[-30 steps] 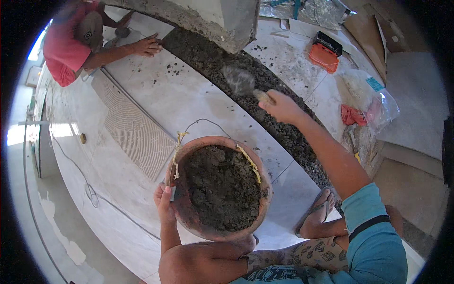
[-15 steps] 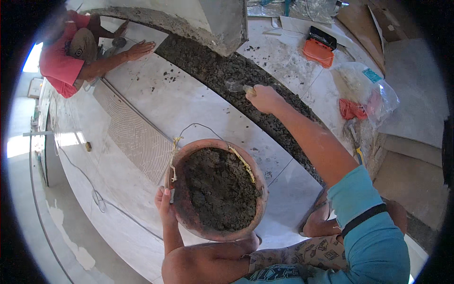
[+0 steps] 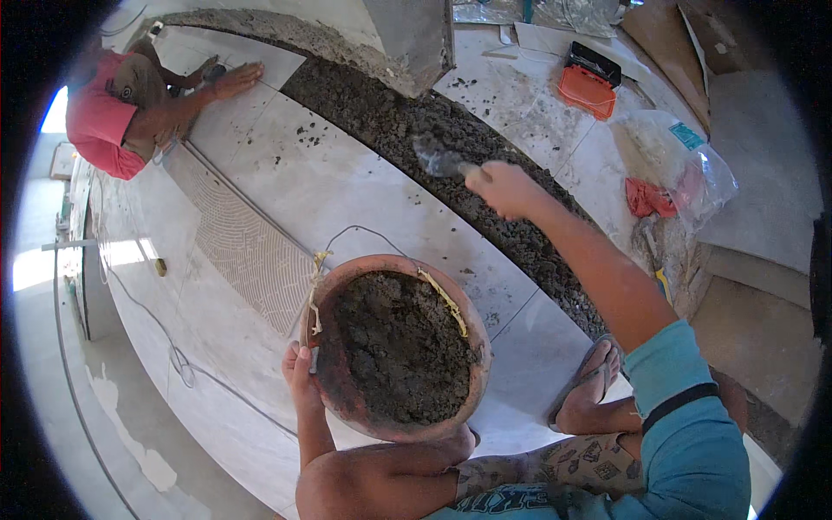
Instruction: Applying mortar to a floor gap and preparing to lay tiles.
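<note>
Right hand fingers curled tight round the handle of a trowel, its grey blade poking out up-left of the knuckles and lying on the dark mortar strip that runs diagonally between the pale floor tiles. Left hand fingers pressed flat against the left outer rim of a round reddish basin full of dark mortar, thumb at the edge, basin resting just in front of the person's knee on the tiles. Farther out: another person in a pink shirt top-left with a hand flat on a tile, orange box top-right, clear plastic bag right, sandalled foot just beside the basin.
</note>
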`<state>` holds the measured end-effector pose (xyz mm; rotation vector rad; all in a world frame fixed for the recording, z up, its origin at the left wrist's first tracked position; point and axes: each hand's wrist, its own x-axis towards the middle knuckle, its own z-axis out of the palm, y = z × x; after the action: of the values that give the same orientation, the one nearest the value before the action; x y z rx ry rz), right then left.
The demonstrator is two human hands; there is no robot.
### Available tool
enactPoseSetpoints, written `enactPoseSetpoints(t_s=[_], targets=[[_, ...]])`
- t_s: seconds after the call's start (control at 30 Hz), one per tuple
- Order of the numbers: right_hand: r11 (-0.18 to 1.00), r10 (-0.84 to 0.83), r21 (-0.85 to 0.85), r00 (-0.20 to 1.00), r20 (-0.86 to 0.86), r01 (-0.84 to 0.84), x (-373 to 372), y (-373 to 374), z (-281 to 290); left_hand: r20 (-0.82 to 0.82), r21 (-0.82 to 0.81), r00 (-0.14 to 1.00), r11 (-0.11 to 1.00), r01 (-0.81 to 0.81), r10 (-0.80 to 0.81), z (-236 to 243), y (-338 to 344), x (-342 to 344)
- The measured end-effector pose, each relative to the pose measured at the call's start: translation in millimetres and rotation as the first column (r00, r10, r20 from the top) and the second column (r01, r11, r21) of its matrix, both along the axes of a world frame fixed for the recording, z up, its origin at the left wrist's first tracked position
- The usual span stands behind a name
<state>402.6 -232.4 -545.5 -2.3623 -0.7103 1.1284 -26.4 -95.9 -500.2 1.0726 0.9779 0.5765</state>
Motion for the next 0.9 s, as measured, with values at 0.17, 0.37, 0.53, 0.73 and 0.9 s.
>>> enactPoseSetpoints(t_s=[0.17, 0.37, 0.53, 0.73, 0.9], targets=[[0.990, 0.137, 0.026, 0.982, 0.132, -0.142, -28.0, -8.8, 2.2, 0.001, 0.023, 1.000, 0.999, 0.025, -0.025, 2.9, 0.9, -0.9], [0.981, 0.191, 0.022, 0.973, 0.127, -0.195, -37.0, -20.8, -1.3, -0.003, 0.007, 1.000, 1.000, 0.015, -0.015, 1.2, -0.5, 4.2], [0.998, 0.060, 0.024, 0.982, 0.178, -0.066, -14.3, -14.6, -22.2, -0.027, 0.003, 0.999, 1.000, 0.026, -0.026, 1.7, 0.4, 2.0], [0.996, -0.024, 0.088, 0.988, 0.155, 0.010, -10.7, -20.7, -27.5, -0.036, 0.047, 0.999, 0.999, 0.023, -0.022, -6.5, 1.6, 0.6], [0.984, -0.164, 0.052, 0.975, -0.147, 0.173, 6.9, -15.0, -12.6, -0.014, 0.031, 1.000, 0.999, 0.022, -0.022, 1.5, -2.0, 6.2]])
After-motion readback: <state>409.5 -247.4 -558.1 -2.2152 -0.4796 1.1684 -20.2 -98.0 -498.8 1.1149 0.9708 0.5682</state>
